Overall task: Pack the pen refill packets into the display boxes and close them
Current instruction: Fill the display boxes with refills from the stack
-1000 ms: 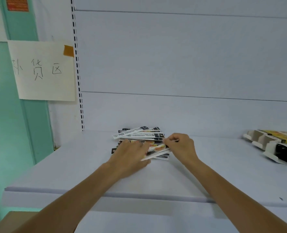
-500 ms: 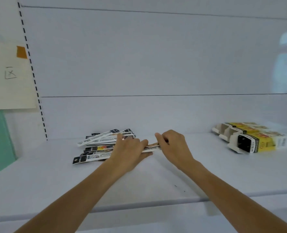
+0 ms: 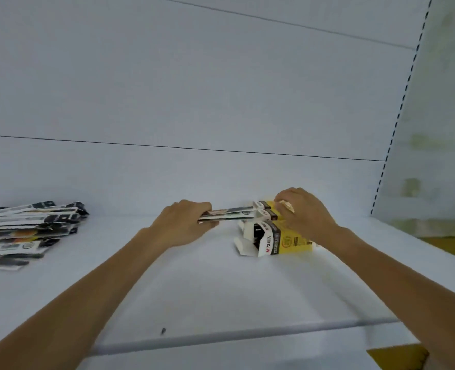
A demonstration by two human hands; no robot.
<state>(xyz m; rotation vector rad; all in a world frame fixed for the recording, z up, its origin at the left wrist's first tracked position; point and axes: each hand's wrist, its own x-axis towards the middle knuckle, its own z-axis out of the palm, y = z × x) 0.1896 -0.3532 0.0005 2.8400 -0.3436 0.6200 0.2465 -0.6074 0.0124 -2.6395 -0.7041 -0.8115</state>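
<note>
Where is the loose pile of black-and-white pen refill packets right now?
The pile lies at the head view's far left on the white shelf, left of the left hand and the yellow cardboard display boxes.

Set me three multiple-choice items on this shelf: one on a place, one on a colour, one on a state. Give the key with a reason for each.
1. Where on the shelf does the loose pile of refill packets lie?
A) at the far left
B) to the right of the boxes
C) on the front edge, in the middle

2. What is the main colour of the nearest display box?
A) green
B) yellow
C) red

3. What is the left hand doing?
A) lying flat on the shelf
B) hanging empty
C) gripping a bundle of packets

Key:
1 A: the pile sits at the picture's left edge.
2 B: its side panel is yellow, next to a black band.
3 C: its fingers curl round the bundle's near end.
</note>
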